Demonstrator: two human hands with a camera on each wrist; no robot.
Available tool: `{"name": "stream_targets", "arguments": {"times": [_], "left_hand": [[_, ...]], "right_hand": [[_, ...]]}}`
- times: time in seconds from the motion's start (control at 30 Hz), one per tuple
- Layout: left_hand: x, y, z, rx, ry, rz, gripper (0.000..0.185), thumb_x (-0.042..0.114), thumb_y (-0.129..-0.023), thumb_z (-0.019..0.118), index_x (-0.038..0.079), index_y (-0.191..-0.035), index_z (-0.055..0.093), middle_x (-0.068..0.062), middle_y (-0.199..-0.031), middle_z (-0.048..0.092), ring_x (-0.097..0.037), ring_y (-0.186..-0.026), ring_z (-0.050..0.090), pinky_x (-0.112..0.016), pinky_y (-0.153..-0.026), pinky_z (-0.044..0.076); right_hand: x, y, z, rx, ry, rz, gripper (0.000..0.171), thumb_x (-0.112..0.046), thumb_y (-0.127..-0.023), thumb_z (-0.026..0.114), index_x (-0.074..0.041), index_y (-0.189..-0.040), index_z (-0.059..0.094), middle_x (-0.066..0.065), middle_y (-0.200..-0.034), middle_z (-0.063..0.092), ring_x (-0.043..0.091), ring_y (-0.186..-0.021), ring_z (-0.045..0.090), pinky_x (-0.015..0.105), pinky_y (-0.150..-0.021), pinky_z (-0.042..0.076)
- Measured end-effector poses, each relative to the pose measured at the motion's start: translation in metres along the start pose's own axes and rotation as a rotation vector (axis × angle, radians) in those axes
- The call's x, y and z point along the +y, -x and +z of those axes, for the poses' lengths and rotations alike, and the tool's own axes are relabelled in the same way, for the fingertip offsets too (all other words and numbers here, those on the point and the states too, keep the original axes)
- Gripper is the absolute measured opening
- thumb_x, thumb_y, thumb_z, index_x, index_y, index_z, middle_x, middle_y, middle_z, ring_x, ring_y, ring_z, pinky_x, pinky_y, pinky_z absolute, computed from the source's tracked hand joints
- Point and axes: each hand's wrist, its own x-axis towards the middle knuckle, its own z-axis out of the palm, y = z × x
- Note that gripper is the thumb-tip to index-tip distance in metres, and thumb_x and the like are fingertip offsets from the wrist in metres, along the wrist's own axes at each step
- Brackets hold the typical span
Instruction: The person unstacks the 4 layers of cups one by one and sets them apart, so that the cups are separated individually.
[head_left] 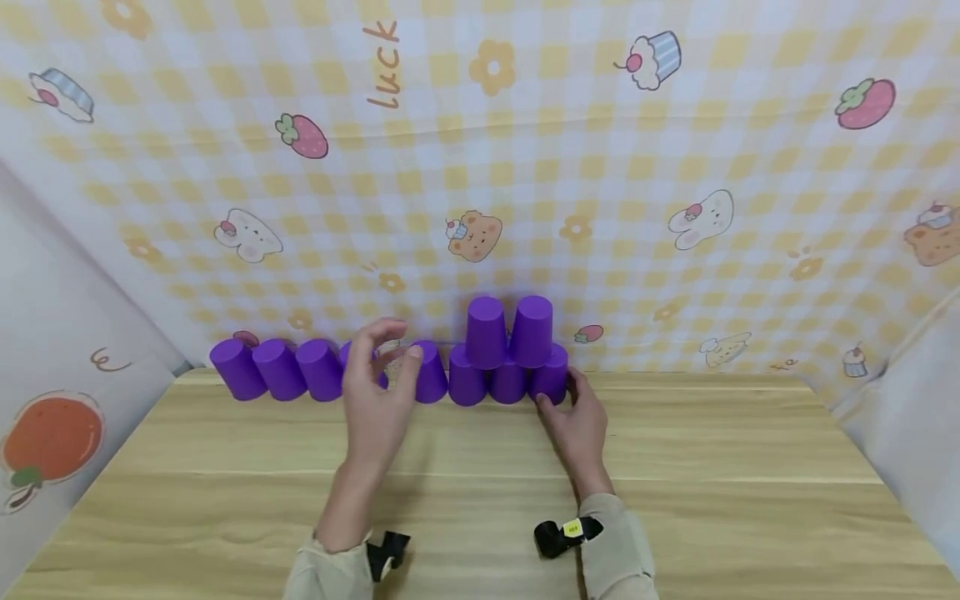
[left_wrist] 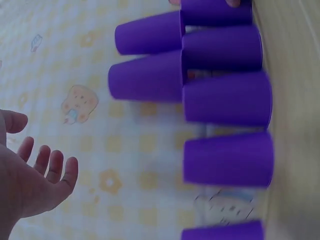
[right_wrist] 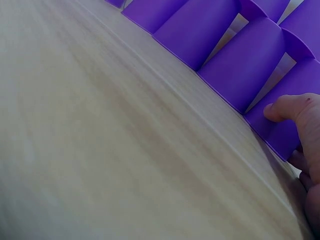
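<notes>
Purple cups stand upside down in a row along the back of the table. Three at the right, among them a middle cup (head_left: 507, 382), carry an upper left cup (head_left: 486, 335) and an upper right cup (head_left: 534, 333). My right hand (head_left: 581, 425) holds the rightmost bottom cup (right_wrist: 281, 122), thumb on its front and fingers around its far side. Raised in front of the row, my left hand (head_left: 378, 404) has loosely bent fingers and nothing in them. It partly hides one cup (head_left: 347, 354); a single cup (left_wrist: 227, 160) stands beside the stacked ones.
Three more purple cups, one of them the leftmost cup (head_left: 238, 369), stand at the row's left end. A checked cloth (head_left: 600, 183) hangs right behind the cups. The wooden table (head_left: 720, 475) extends in front, with white side walls (head_left: 67, 333) at its edges.
</notes>
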Motion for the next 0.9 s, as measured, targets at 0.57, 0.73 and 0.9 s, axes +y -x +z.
{"name": "stream_targets", "arguments": {"times": [0.57,0.73,0.9], "left_hand": [[-0.046,-0.008,0.063,-0.192,-0.090,-0.115,0.054,0.020,-0.077,0.063,0.003,-0.121,0.038,-0.012,-0.120,0.042,-0.022,-0.111,0.040,-0.039,-0.088,0.039],[-0.059,-0.008,0.068,-0.213,-0.131,-0.109,0.061,0.019,-0.076,0.064,0.006,-0.127,0.033,-0.009,-0.125,0.040,-0.018,-0.113,0.039,-0.035,-0.090,0.038],[-0.065,-0.007,0.069,-0.238,-0.127,-0.102,0.064,0.015,-0.078,0.062,0.007,-0.132,0.028,-0.008,-0.130,0.037,-0.017,-0.115,0.038,-0.033,-0.090,0.038]], "right_hand": [[0.000,-0.001,0.000,0.001,-0.008,-0.009,0.056,-0.023,-0.069,0.071,-0.007,-0.118,0.048,0.011,-0.112,0.054,0.022,-0.102,0.051,0.031,-0.088,0.039],[-0.001,-0.001,-0.001,-0.007,-0.017,-0.005,0.056,-0.023,-0.069,0.070,-0.008,-0.119,0.047,0.011,-0.113,0.053,0.021,-0.102,0.051,0.031,-0.089,0.039],[-0.001,-0.001,0.000,-0.001,-0.023,0.002,0.057,-0.022,-0.069,0.071,-0.008,-0.118,0.047,0.011,-0.113,0.054,0.021,-0.102,0.051,0.031,-0.089,0.039]]}}
